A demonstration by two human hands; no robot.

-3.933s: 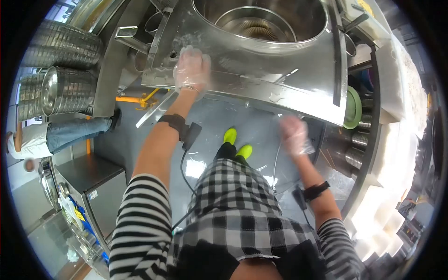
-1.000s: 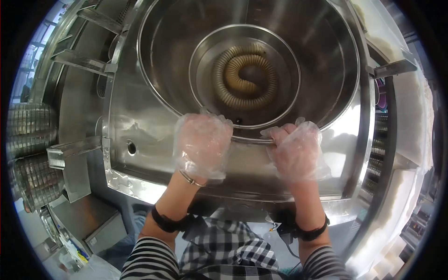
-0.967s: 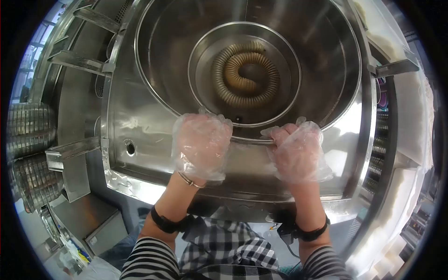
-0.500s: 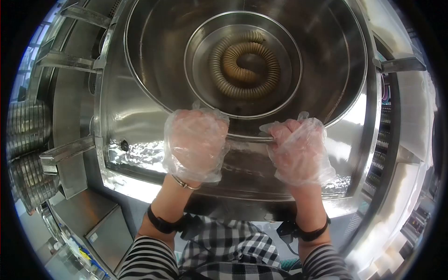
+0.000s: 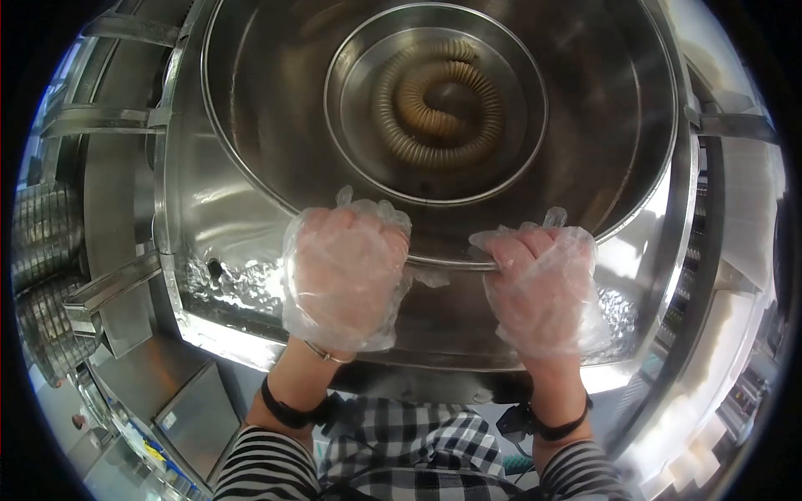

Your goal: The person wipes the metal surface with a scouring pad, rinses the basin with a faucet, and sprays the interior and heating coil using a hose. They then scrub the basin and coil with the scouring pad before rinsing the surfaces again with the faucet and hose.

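A large round metal basin, its near rim point(image 5: 451, 264) facing me, fills the upper middle of the head view. My left hand point(image 5: 344, 280), in a clear plastic glove, is closed over that rim left of centre. On the right, my gloved right hand point(image 5: 547, 288) grips the same rim with its fingers curled over the edge. A short stretch of rim shows between the two hands. Inside the basin sits a smaller round metal pan point(image 5: 434, 201). A ribbed, yellowish-brown hose point(image 5: 443, 157) lies coiled in it. The fingertips are partly hidden behind the hands.
Beneath the basin is a shiny metal counter point(image 5: 209, 221) with wet patches and a small dark hole. Metal brackets point(image 5: 104, 121) stick out at the left, near stacked wire racks point(image 5: 46, 234). White slabs point(image 5: 718, 351) line the right side.
The near rim and both hands have shifted slightly closer to me and a little farther apart in view. The basin looks somewhat larger. Both hands keep their grip.
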